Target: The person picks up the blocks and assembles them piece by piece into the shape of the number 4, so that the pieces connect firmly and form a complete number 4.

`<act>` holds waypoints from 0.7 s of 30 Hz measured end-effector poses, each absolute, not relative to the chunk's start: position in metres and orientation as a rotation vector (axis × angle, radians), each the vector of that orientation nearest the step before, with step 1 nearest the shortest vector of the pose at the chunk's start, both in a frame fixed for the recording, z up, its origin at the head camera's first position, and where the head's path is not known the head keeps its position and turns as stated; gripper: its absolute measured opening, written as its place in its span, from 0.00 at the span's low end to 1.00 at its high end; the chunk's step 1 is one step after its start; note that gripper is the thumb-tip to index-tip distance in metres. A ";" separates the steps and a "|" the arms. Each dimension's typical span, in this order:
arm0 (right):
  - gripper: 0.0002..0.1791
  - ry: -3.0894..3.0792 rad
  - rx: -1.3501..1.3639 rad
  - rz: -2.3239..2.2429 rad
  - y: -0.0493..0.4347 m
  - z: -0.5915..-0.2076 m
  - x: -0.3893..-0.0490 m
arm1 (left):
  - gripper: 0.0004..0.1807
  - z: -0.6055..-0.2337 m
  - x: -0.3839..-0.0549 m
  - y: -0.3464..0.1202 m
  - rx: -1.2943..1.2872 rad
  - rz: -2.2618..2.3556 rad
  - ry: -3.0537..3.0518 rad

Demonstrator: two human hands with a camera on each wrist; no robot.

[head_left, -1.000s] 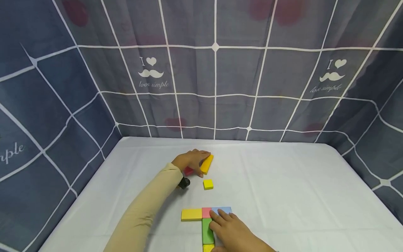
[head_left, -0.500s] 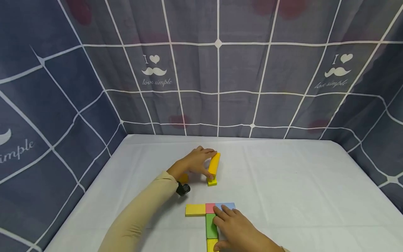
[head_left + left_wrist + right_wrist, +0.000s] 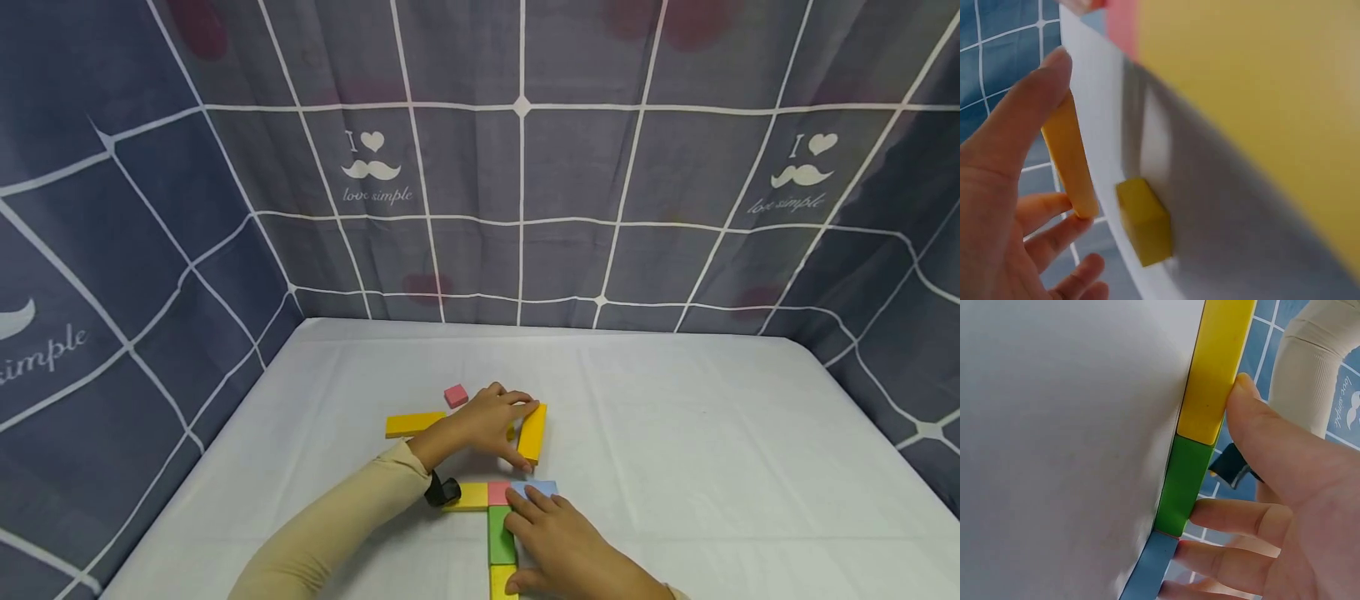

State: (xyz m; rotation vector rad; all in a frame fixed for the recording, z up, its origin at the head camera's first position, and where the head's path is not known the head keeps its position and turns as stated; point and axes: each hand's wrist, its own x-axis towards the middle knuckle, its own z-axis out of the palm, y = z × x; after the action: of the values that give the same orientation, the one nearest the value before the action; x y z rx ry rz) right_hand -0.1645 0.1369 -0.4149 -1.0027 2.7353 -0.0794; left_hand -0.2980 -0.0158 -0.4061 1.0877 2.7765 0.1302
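My left hand (image 3: 487,425) pinches a long orange-yellow block (image 3: 533,435) between thumb and fingertips, raised off the table in the left wrist view. A small yellow block (image 3: 1145,222) lies near it, mostly behind the hand in the head view. Laid flat is a T of blocks: yellow (image 3: 472,497), pink (image 3: 498,493) and blue (image 3: 543,486) across the top, green (image 3: 501,535) and another yellow block (image 3: 502,582) down the stem. My right hand (image 3: 564,546) rests along the T's right side. Its thumb touches the lower yellow block, its fingers the green and blue ones.
Behind the left forearm lie a long orange-yellow block (image 3: 408,425) and a small pink block (image 3: 456,395). A white cloth (image 3: 712,450) covers the table, and a grey grid-patterned curtain (image 3: 570,175) encloses its back and sides. A black wrist camera (image 3: 442,492) overhangs the T's left end.
My left hand has picked up the long orange-yellow block and carried it right and nearer, towards the T's top. The pink block behind has come into view. My right hand stays on the T.
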 end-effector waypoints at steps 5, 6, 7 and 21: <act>0.30 2.739 -0.991 -0.092 0.137 -0.415 -0.165 | 0.53 -0.411 -0.296 -0.024 1.063 0.135 2.769; 0.30 2.741 -0.991 -0.096 0.137 -0.415 -0.165 | 0.53 -0.411 -0.296 -0.026 1.060 0.141 2.766; 0.29 2.736 -0.987 -0.099 0.137 -0.415 -0.165 | 0.53 -0.412 -0.295 -0.028 1.060 0.147 2.762; 0.32 2.716 -0.963 -0.095 0.136 -0.415 -0.165 | 0.52 -0.413 -0.287 -0.046 1.032 0.171 2.814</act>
State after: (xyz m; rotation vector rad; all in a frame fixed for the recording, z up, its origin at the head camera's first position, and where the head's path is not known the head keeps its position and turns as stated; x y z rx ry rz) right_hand -0.1655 0.1363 -0.4148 -0.9628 2.7156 -0.0951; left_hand -0.2874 -0.0458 -0.4131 1.0325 2.8141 0.1707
